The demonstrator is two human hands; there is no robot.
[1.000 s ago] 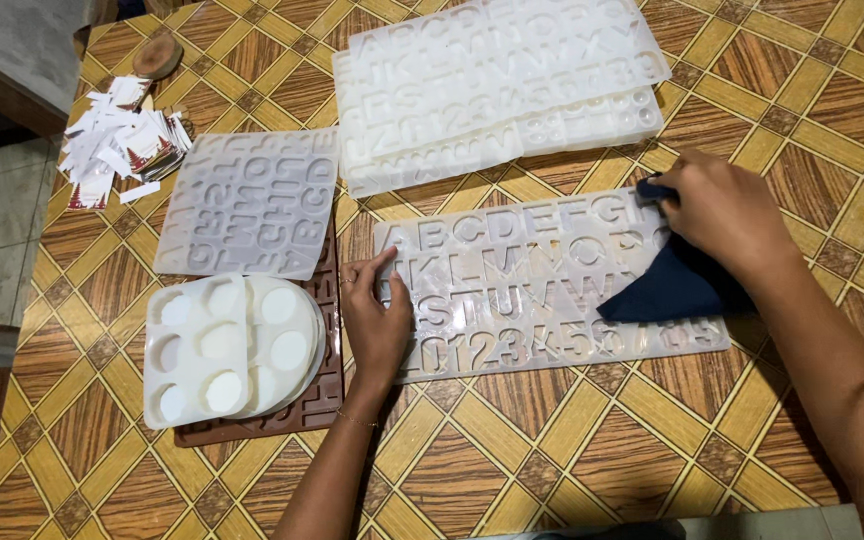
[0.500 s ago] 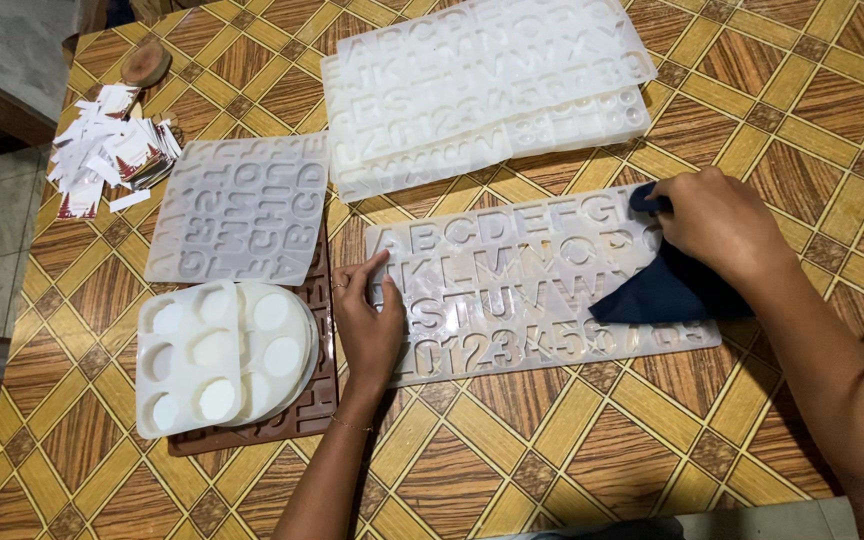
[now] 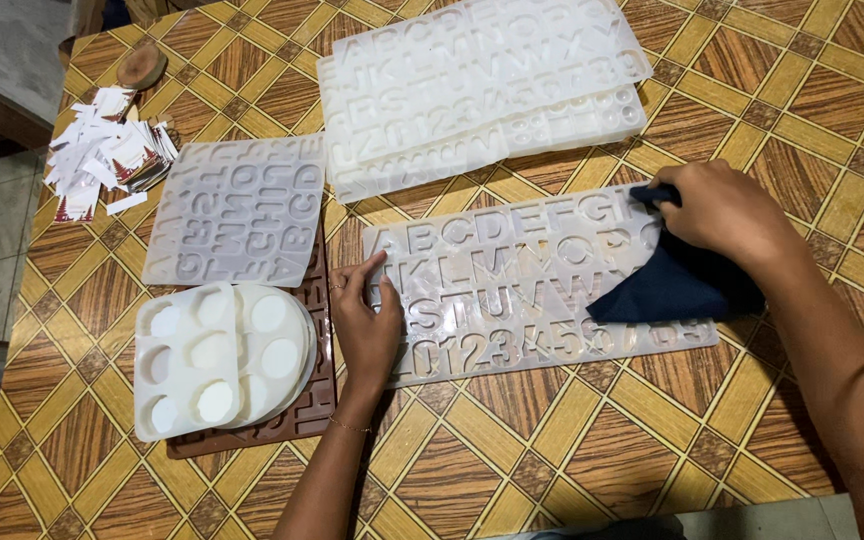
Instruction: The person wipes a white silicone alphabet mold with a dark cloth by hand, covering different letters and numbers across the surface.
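A clear silicone mould with letter and number cavities (image 3: 512,290) lies flat on the patterned table (image 3: 572,450). My left hand (image 3: 367,320) presses flat on the mould's left edge, fingers spread. At the mould's upper right corner my right hand (image 3: 722,215) grips a dark blue cloth (image 3: 667,285). The cloth drapes down over the mould's right part and hides several of the cavities there.
A stack of white letter moulds (image 3: 472,85) lies behind. To the left sit a smaller clear letter mould (image 3: 237,210), a white round-cavity mould (image 3: 217,355) on a brown mould (image 3: 302,415), a heap of paper scraps (image 3: 102,155) and a wooden slice (image 3: 140,65).
My right hand with the cloth has shifted slightly along the mould's upper right corner. My left hand stays on the mould's left edge. The view has drifted a little.
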